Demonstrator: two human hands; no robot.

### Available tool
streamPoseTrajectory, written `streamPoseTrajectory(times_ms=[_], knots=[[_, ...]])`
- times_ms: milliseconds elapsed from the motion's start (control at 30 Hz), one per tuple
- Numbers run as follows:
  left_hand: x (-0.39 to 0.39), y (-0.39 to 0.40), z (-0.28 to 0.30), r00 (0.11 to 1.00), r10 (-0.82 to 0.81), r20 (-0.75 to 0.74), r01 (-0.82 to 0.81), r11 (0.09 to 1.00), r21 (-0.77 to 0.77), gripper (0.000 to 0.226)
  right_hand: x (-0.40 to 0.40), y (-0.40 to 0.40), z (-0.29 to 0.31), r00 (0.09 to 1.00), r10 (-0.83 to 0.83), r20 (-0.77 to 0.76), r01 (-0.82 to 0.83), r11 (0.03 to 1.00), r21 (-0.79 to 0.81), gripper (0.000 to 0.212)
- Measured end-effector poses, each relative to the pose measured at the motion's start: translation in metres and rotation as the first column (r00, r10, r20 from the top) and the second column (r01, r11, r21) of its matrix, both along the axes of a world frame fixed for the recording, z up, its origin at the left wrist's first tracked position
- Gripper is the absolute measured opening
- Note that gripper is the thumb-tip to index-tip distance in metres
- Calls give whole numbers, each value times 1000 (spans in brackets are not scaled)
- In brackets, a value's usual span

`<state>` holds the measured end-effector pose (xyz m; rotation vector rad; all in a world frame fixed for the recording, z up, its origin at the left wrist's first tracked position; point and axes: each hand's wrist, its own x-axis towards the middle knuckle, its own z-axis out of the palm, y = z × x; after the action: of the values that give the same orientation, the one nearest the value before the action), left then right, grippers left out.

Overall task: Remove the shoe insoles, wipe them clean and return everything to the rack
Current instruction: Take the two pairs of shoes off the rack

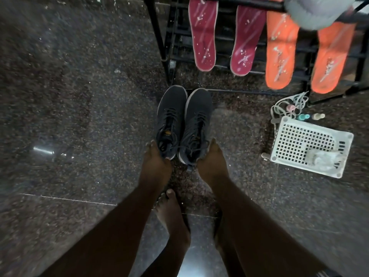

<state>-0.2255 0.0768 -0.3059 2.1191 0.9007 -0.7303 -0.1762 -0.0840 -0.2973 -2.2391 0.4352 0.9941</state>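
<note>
Head view, looking straight down at a dark speckled stone floor (79, 96) scattered with pale specks. At the top stands a black metal rack (157, 37). Four insoles lean against its rails: two maroon insoles (203, 37) on the left, two orange insoles (280, 56) on the right, all spotted with white flecks. A grey cloth (317, 11) sits on the rack's top edge, covering the upper ends of the orange pair.

To the right, on the floor, lies a white perforated basket (289, 160) with a crumpled clear bag (323, 157) in it. Just beyond it are a tangle of pale laces (289, 104) and a few small bottles (304, 116). A bare foot (169, 208) shows between the forearms, just behind the shoes.

A pair of dark lace-up shoes (197, 108) stands side by side on the floor, toes pointing toward the rack and close to its base, below the maroon insoles. The left hand (155, 162) is at the heel of the left shoe, its fingers curled over the collar and gripping it. The right hand (211, 160) is at the heel of the right shoe, thumb along its outer side, fingers wrapped round the back of the heel. Nothing lies between the shoes and the rack.
</note>
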Motion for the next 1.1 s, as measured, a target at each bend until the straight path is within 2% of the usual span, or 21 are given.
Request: streamPoseTrajectory(times_ms=[100, 167, 233, 333, 367, 467, 600, 700, 800, 867, 967, 1033, 1100], knots=[[16, -12, 43, 978, -198, 63, 193, 978, 75, 74, 6, -1, 33, 974, 204, 101, -196, 977, -82, 82], [33, -20, 77, 950, -293, 105, 280, 952, 124, 73, 20, 1, 68, 947, 274, 166, -255, 959, -127, 88], [53, -28, 116, 929, -336, 155, 315, 938, 147, 71, 39, 4, 121, 951, 246, 189, -231, 968, -102, 78], [89, -38, 175, 903, -355, 241, 337, 935, 114, 70, 66, 3, 192, 939, 203, 277, -198, 979, -44, 98], [101, -41, 194, 887, -373, 273, 357, 928, 108, 70, 74, 1, 211, 927, 197, 319, -192, 980, -46, 99], [135, -50, 239, 851, -365, 378, 353, 930, 103, 66, 98, -9, 260, 850, 141, 508, -116, 990, -81, 72], [181, -69, 287, 880, -242, 409, 256, 966, 20, 54, 138, -40, 310, 731, 9, 682, -2, 1000, -11, 59], [212, -94, 309, 932, -158, 327, 199, 975, -94, 58, 180, -88, 332, 662, -169, 730, 231, 973, 16, 47], [238, -115, 309, 980, 98, 175, -33, 940, -341, 79, 216, -155, 332, 612, -343, 713, 504, 863, -18, 44], [250, -127, 307, 962, 270, 35, -222, 855, -468, 89, 233, -193, 323, 647, -366, 669, 555, 828, -83, 45], [260, -142, 304, 894, 430, -126, -428, 734, -527, 72, 245, -225, 309, 736, -412, 537, 555, 821, -131, 54], [266, -148, 302, 859, 470, -204, -498, 671, -549, 72, 247, -234, 302, 746, -471, 471, 556, 830, -52, 48], [270, -152, 297, 820, 509, -262, -557, 602, -572, 68, 248, -238, 296, 733, -570, 372, 574, 811, 111, 34]])
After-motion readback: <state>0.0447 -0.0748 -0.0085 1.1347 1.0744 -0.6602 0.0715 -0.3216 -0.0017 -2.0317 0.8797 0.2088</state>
